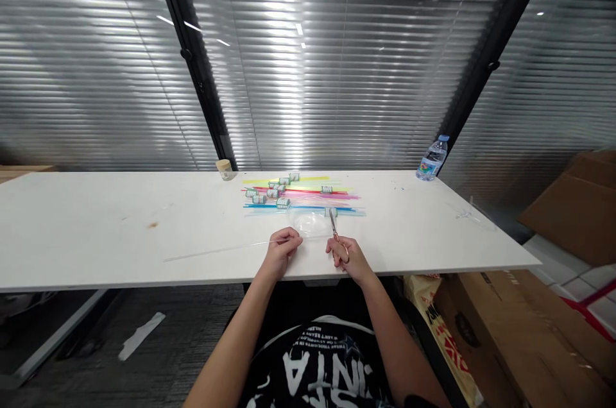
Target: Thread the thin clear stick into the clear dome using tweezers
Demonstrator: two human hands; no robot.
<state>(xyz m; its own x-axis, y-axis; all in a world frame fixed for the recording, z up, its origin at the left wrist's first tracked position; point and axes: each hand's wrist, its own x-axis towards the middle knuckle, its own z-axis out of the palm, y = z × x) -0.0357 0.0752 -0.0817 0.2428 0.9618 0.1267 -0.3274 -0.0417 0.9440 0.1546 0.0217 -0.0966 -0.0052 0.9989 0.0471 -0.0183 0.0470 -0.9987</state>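
Observation:
Near the front edge of the white table (120,222), my left hand (283,246) is closed on a thin clear plastic strip (216,250), whose long end stretches left over the tabletop. A short stretch of clear strip shows between my two hands. My right hand (349,255) is wrapped round scissors (333,223) with copper-coloured handles, blades pointing away from me. Just beyond both hands lies a clear round plastic piece (309,222), its exact kind hard to make out. Behind it are bundles of coloured thin strips (308,191) with printed paper labels (283,203).
A water bottle (432,159) stands at the back right corner, a small cork-topped jar (225,169) at the back left. Loose clear strands (466,215) lie on the right. Cardboard boxes (529,331) are on the floor at right, and blinds (327,61) hang behind the table.

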